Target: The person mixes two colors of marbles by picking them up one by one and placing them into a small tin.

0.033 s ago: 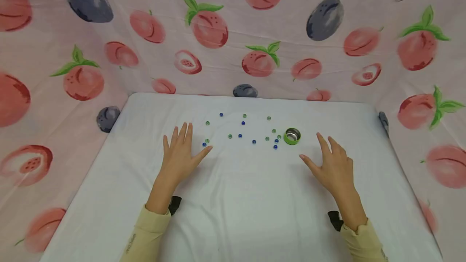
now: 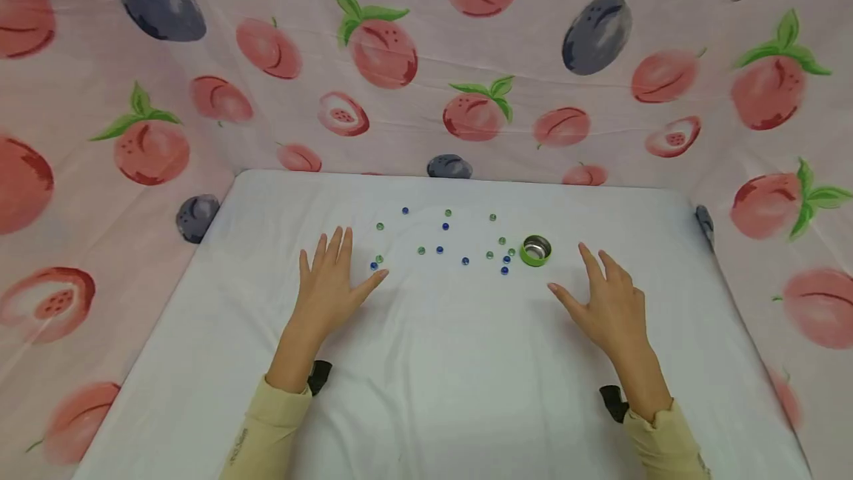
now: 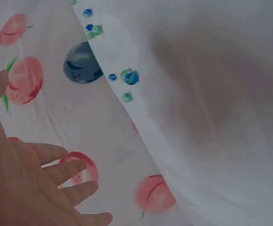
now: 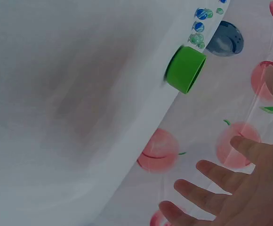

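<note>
Several small glass marbles, some blue like the blue marble [image 2: 465,261] and some green like the green marble [image 2: 421,251], lie scattered over the far middle of the white table. At their right end stands a small round green bowl [image 2: 536,251] with a silvery metal inside. My left hand [image 2: 326,291] is spread with the thumb apart, just left of a blue and green pair of marbles, holding nothing. To the right of the bowl, my right hand [image 2: 609,310] hovers with fingers loosely extended and nothing in it. Both palms show free in the wrist views.
A white cloth [image 2: 440,376] with soft creases covers the table. Pink hangings [image 2: 400,139] printed with peaches and dark plums rise along the back and both sides. A black strap [image 2: 320,376] sits at the left wrist, another black strap [image 2: 614,404] at the right.
</note>
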Motion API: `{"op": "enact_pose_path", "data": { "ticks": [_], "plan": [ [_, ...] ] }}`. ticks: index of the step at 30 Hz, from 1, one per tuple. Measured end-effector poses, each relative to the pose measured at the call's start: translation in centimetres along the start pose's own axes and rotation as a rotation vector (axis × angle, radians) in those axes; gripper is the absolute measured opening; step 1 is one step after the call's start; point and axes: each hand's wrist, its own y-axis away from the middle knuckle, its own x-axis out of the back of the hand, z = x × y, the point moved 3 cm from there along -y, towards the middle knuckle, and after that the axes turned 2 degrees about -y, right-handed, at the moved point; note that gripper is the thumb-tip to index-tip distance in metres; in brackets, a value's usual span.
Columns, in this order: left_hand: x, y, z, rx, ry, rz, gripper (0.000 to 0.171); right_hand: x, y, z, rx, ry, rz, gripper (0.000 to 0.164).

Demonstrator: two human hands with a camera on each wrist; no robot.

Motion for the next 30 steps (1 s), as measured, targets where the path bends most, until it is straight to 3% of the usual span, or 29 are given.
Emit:
{"op": "enact_pose_path", "data": {
  "ticks": [8, 18, 23, 30],
  "plan": [
    [-1.4, -1.2, 0.0, -0.017, -0.061, -0.054, 0.109, -1.5, -1.3, 1.0, -0.042, -0.033, -0.082, 0.094],
    [-1.9, -2.7, 0.2, -0.069, -0.055, -0.059, 0.102, -3.3, -2.9, 2.1, 0.049, -0.14, -0.108, 0.099],
    [-2.1, -3.3, 0.0, -0.079, 0.023, -0.044, 0.084, -4.0, -4.0, 2.3, 0.087, -0.261, -0.139, 0.101],
    [-2.9, -4.3, -1.0, -0.015, 0.15, -0.038, 0.042, -5.1, -5.8, 2.6, 0.08, -0.375, -0.112, 0.095]
  ]
}}
